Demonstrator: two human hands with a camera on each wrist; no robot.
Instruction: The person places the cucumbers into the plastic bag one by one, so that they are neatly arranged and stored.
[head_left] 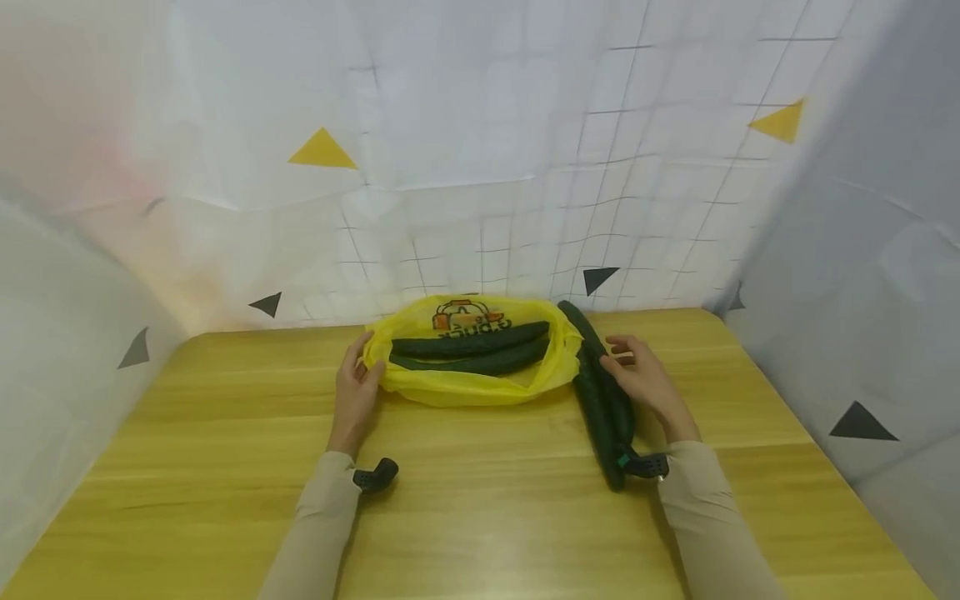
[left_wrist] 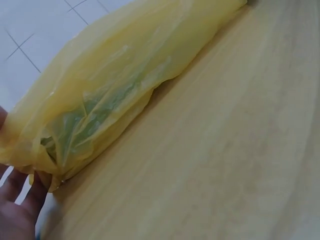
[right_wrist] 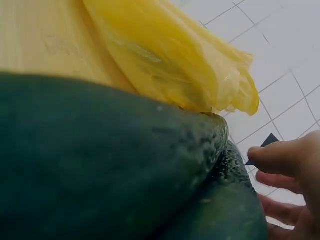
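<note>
White sheeting (head_left: 465,117) walls in the wood-grain table (head_left: 480,517) on my head view. At twelve o'clock lies the yellow bag (head_left: 450,392), mouth gaping, with two cucumbers inside (head_left: 480,343) side by side. Another two, the loose cucumbers (head_left: 600,417), lie at one o'clock, against the bag's three-o'clock end. The left hand (head_left: 356,396) pinches the bag's rim at its nine-o'clock end; the right hand (head_left: 647,382) is beside the loose pair, fingers loosely spread.

On my left wrist view, thin plastic creases between thumb and fingers. I judge it feather-light, limp and easily torn, best held by a gathered fold of rim; green shows through it.

On my right wrist view, the loose pair fills the lower left. I expect stiff, fairly weighty bodies, slick-skinned and bruisable, best gripped around the middle. The thumb is just beside their tips at four o'clock, gripping nothing; whether another finger touches, I can't tell.
</note>
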